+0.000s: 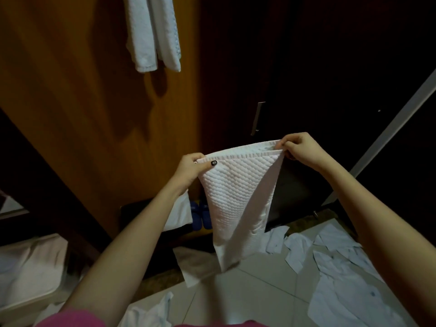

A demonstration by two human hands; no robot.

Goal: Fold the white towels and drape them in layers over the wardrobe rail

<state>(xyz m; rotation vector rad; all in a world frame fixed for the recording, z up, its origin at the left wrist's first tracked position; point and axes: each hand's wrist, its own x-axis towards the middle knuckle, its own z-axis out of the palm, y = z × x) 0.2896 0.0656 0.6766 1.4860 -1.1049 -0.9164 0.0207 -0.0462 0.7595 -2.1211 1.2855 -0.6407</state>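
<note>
White diamond-textured towel (238, 190) is hanging doubled between both hands in front of the wardrobe, with its top hem stretching across and its lower end narrowing toward the tiled floor (259, 291). Whether the tip is touching the tiles cannot be told. The left hand (191, 169) is holding the top left corner; its grip is clamped on the cloth, with the thumb lying on the near face. The right hand (299, 149) is holding the top right corner, where two layered edges are meeting, and its grip is likewise clamped on the cloth. Further white hanging towels (153, 34) are dangling at the top of the view against the brown wooden panel (82, 90); their support is lying out of frame. Blue slippers (200, 215) are sitting at the wardrobe base behind the held towel. Pale garments (342, 267) are lying scattered over the floor to the right. A metal door handle (258, 118) is showing on the dark door above the right hand.
</note>
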